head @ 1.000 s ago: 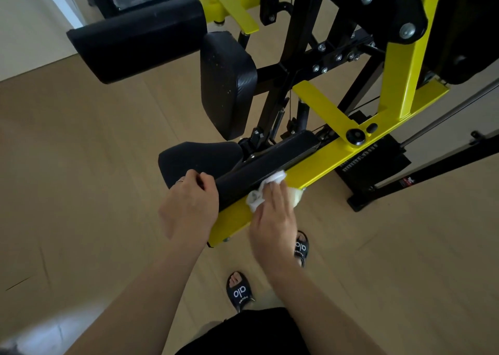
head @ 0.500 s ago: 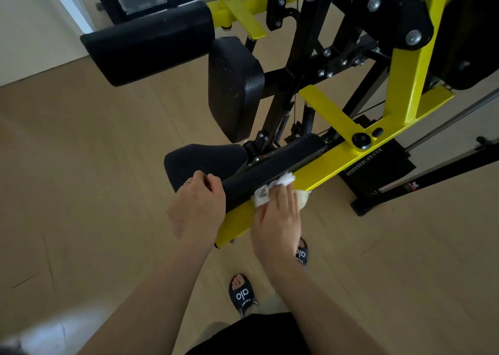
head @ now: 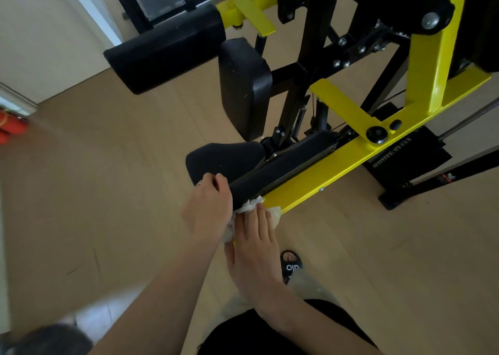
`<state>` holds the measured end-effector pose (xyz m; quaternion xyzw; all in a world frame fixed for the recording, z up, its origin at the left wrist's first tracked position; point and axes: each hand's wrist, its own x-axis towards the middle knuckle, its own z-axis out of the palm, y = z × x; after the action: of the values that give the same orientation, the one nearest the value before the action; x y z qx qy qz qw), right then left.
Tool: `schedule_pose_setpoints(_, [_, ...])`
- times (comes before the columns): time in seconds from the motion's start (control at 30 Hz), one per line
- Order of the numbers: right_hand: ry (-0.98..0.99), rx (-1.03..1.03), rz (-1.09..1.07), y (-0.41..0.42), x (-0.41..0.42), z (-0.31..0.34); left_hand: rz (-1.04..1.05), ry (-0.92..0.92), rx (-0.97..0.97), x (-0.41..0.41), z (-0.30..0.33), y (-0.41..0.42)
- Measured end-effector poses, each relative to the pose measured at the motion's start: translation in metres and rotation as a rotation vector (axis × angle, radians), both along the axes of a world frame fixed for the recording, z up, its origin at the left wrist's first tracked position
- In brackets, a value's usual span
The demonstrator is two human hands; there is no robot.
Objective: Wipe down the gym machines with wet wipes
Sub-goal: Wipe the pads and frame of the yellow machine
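Wet wipe [head: 249, 206]: pressed flat by right hand [head: 255, 236], fingers straight, on yellow frame bar [head: 324, 176]; left hand [head: 209, 206] grips seat pad [head: 259, 186]. Step: wiping bar end. Next: stroke along bar.

Two hands [head: 232, 219], one wipe [head: 252, 205], one machine [head: 324, 171]

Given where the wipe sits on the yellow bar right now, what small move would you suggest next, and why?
Probably slide the right hand and white wipe up the yellow bar toward its black knob: the wipe sits at the near end, and the left hand steadies the black pad.
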<state>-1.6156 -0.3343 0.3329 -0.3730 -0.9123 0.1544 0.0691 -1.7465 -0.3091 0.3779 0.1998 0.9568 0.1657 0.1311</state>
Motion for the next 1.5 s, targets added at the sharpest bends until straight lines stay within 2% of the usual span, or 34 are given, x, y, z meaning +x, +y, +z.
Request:
schedule_pose_setpoints(0.13, [-0.002,0.069,0.045,-0.002,-0.004,-0.002,-0.017,-0.045,-0.048,-0.003,0.001,0.000])
schedule_pose_setpoints(0.2, [0.072,0.111,0.041,-0.002,-0.004,-0.005,-0.018,-0.123,-0.048,-0.006,0.005,-0.001])
schedule_pose_setpoints(0.3, [0.263,0.143,0.055,-0.004,-0.007,-0.010,-0.027,-0.334,0.056,-0.018,0.007,-0.003])
schedule_pose_setpoints(0.4, [0.448,0.027,-0.007,-0.014,-0.018,-0.006,-0.020,-0.615,0.257,-0.039,0.009,-0.013])
schedule_pose_setpoints(0.47, [0.572,-0.176,-0.283,-0.019,-0.024,0.009,-0.059,-0.723,0.341,-0.054,0.008,-0.023])
schedule_pose_setpoints(0.53, [0.691,-0.426,-0.756,-0.017,-0.032,0.026,-0.138,-0.750,0.435,-0.067,0.008,-0.034])
schedule_pose_setpoints(0.57, [0.755,-0.477,-0.927,-0.013,-0.037,0.033,-0.178,-0.745,0.478,-0.074,0.008,-0.037])
schedule_pose_setpoints(0.6, [0.792,-0.440,-0.994,-0.009,-0.042,0.039,-0.213,-0.731,0.509,-0.080,0.009,-0.039])
schedule_pose_setpoints(0.63, [0.792,-0.326,-0.969,-0.005,-0.049,0.045,-0.242,-0.719,0.532,-0.086,0.010,-0.041])
schedule_pose_setpoints(0.7, [0.706,-0.096,-0.735,-0.005,-0.065,0.053,-0.270,-0.711,0.581,-0.096,0.015,-0.043])
schedule_pose_setpoints(0.73, [0.599,-0.034,-0.565,-0.006,-0.071,0.052,-0.297,-0.688,0.598,-0.100,0.017,-0.045])
schedule_pose_setpoints(0.8, [0.275,0.009,-0.268,-0.013,-0.077,0.041,-0.433,-0.575,0.605,-0.103,0.026,-0.052])
schedule_pose_setpoints(0.87, [0.075,-0.013,-0.172,-0.022,-0.081,0.038,-0.636,-0.397,0.581,-0.102,0.033,-0.058])
schedule_pose_setpoints(0.9, [0.093,-0.041,-0.166,-0.024,-0.081,0.039,-0.731,-0.342,0.568,-0.100,0.033,-0.060])
schedule_pose_setpoints(0.97, [0.253,-0.127,-0.188,-0.025,-0.076,0.044,-0.896,-0.299,0.506,-0.095,0.024,-0.060])
schedule_pose_setpoints(1.03, [0.425,-0.267,-0.267,-0.022,-0.068,0.050,-0.981,-0.313,0.456,-0.089,0.015,-0.057])
schedule_pose_setpoints(1.1, [0.488,-0.357,-0.318,-0.020,-0.062,0.058,-1.015,-0.297,0.440,-0.083,0.009,-0.051])
schedule_pose_setpoints(1.2, [0.587,-0.384,-0.402,-0.008,-0.052,0.069,-0.990,-0.248,0.364,-0.076,-0.002,-0.039])
schedule_pose_setpoints(1.27, [0.719,-0.420,-0.556,0.008,-0.046,0.071,-1.008,-0.198,0.233,-0.074,-0.012,-0.036])
schedule_pose_setpoints(1.33, [0.766,-0.432,-0.727,0.024,-0.044,0.069,-1.073,-0.195,0.162,-0.071,-0.021,-0.038])
schedule_pose_setpoints(1.5, [0.788,-0.546,-0.907,0.044,-0.047,0.053,-0.862,-0.253,0.264,-0.060,-0.011,-0.034])
